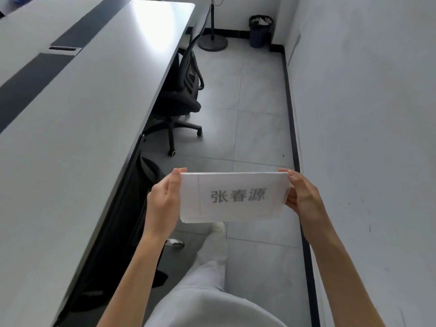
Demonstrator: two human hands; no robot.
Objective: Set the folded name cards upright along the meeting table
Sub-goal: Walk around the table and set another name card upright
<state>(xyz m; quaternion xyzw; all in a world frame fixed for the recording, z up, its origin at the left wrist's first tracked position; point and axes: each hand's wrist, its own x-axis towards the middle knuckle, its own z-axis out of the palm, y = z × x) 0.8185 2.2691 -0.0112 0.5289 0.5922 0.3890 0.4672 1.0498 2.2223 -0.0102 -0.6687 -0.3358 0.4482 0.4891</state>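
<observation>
- While both hands hold it, the stack of name cards (234,197) sits in the air in front of the body, over the floor (257,109), not over the table (77,128).
- Left hand (162,201) grips the stack's left short edge: thumb on the printed face, fingers curled behind.
- Right hand (300,197) grips the right short edge the same way. Both are closed on paper, neither is free.
- Stack's long axis runs left to right between the hands. Top card lies flat, printed face up toward the camera, three dark characters legible.
- Several sheet edges show at the lower left corner, so it's more than one card. Can't count them.
- Key relation: the table lies to the left of the grip, its near edge just beside the left forearm. Left hand is the nearer one. Table's length runs away up and left, roughly crosswise to the stack's long axis.
- My read: no card stands on the visible tabletop, so placing hasn't started. Next move needs one hand to keep the stack while the other peels off the top card, opens the fold and stands it on the table.
- Risk: thin paper, fold may spring flat or tip.
- Containers: a dark mesh bin (260,30) in the far corner holds crumpled paper. Beside it is a floor stand (212,41).
- An office chair (181,95) is tucked under the table's edge ahead.
</observation>
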